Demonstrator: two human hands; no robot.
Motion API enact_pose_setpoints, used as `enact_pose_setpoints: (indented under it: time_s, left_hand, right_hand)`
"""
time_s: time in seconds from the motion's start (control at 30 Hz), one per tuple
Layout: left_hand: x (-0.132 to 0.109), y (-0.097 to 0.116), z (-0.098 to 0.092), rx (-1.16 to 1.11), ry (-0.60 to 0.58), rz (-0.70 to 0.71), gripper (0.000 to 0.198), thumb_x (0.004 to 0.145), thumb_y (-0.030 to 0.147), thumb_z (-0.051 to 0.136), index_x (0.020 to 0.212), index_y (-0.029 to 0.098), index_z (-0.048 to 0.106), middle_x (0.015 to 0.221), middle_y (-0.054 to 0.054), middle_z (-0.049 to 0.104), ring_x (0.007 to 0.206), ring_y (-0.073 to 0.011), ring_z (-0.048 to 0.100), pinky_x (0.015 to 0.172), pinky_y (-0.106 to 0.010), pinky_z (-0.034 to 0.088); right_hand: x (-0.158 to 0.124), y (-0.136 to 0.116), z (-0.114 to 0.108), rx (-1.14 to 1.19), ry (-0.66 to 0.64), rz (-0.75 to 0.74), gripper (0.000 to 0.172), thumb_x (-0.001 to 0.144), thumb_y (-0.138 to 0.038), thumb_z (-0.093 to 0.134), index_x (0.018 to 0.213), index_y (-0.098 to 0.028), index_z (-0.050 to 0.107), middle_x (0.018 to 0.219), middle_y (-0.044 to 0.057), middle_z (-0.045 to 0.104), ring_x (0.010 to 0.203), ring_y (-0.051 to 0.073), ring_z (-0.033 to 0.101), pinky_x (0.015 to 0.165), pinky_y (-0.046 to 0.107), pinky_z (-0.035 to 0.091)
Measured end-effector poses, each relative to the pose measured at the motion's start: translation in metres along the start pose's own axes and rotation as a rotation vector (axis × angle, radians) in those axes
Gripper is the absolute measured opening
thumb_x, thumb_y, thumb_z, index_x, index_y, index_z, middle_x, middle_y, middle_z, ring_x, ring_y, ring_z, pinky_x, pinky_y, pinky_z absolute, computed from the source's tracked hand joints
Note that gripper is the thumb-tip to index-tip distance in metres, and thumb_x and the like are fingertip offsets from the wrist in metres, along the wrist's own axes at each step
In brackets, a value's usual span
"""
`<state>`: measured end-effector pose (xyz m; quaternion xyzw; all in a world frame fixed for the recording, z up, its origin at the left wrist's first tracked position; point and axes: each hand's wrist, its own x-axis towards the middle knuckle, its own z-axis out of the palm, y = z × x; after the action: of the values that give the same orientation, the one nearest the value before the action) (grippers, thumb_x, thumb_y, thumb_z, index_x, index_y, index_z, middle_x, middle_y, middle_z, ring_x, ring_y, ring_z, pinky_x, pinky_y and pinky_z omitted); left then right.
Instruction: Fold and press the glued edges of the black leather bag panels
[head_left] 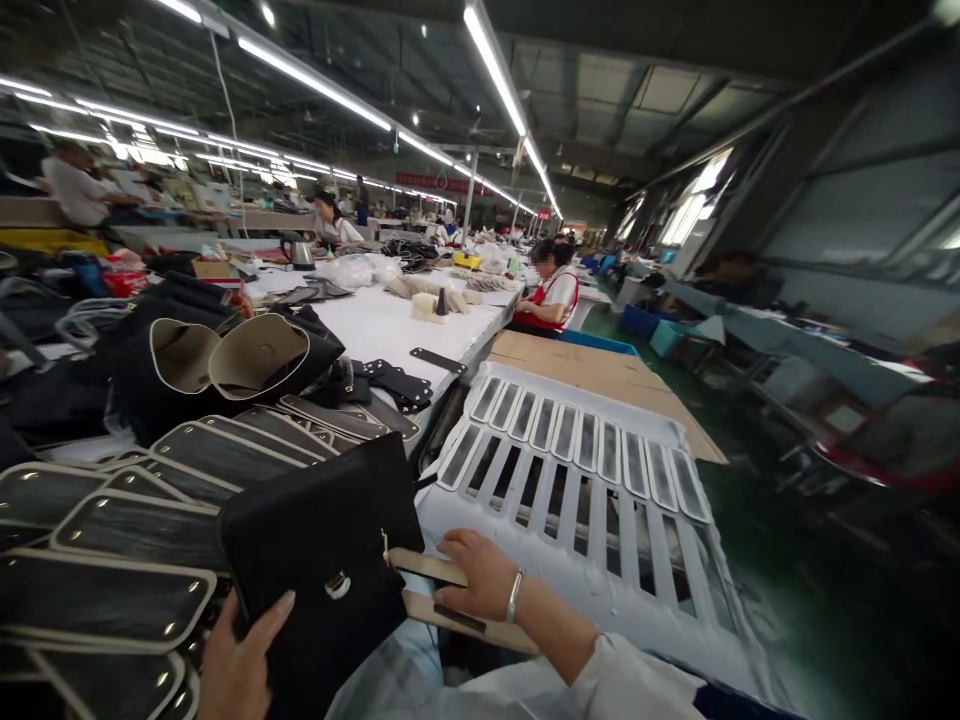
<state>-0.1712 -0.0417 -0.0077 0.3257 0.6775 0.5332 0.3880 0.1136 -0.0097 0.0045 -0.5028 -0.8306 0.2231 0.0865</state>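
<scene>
A black leather bag piece [322, 560] with a small metal clasp stands in front of me at the bottom centre. My left hand [236, 665] grips its lower left edge, thumb up along the face. My right hand [476, 575] is closed on flat tan-edged strips [420, 568] that stick out from the piece's right side. A silver bracelet is on that wrist. A white slatted rack [600, 500] lies just beyond my right hand, with black strips laid across its far rows.
Rows of black panels with pale edges [135, 520] cover the table to my left. Curved black and tan pieces [247, 360] stand behind them. A cardboard sheet [592, 375] lies past the rack. A seated person in red [555, 295] and others work farther along.
</scene>
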Motion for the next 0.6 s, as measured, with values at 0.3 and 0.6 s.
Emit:
enact_pose_setpoints:
  time_s: [0.3,0.6]
  left_hand:
    - [-0.015,0.013,-0.009,0.301,0.004,0.255,0.063,0.064,0.047,0.065,0.116,0.013,0.054,0.101,-0.010,0.063,0.098,-0.0309,0.058,0.092,-0.045,0.043]
    - [-0.003,0.033,-0.027,0.038,-0.077,0.074,0.063,0.062,0.046,0.067,0.117,0.018,0.055,0.097,-0.005,0.069,0.096,-0.0312,0.063,0.082,-0.042,0.052]
  right_hand:
    - [0.009,-0.042,0.072,-0.194,0.144,-0.218,0.056,0.078,-0.039,0.057,0.120,-0.002,0.050,0.135,0.021,0.040,0.126,0.029,0.032,0.111,0.041,0.018]
    - [0.010,-0.069,0.032,0.143,-0.047,-0.271,0.027,0.082,-0.036,0.057,0.101,-0.019,0.064,0.116,0.006,0.057,0.106,0.021,0.054,0.085,0.029,0.047]
